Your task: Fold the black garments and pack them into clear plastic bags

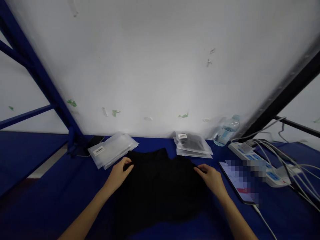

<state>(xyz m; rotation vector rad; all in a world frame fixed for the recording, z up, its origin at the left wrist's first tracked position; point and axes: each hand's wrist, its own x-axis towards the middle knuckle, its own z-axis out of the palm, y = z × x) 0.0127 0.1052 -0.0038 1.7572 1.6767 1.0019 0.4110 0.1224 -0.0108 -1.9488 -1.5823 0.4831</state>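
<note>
A black garment [162,186] lies spread on the blue tabletop [77,180] in front of me; its exact kind is hard to make out. At its upper left edge, my left hand [122,171] pinches the cloth between thumb and fingers. My right hand [210,176] grips the upper right edge in the same way. Behind the left hand lie frosted plastic bags [112,149] with a barcode label. Beyond the garment on the right, another stack of bags [193,145] has dark cloth inside the top one.
A water bottle [227,130] leans near the white wall [160,66]. To the right are a phone [236,181] on a cable and a power strip [272,176] with several white cords. A dark object [95,141] sits behind the left bags. Blue frame posts [37,70] rise at left.
</note>
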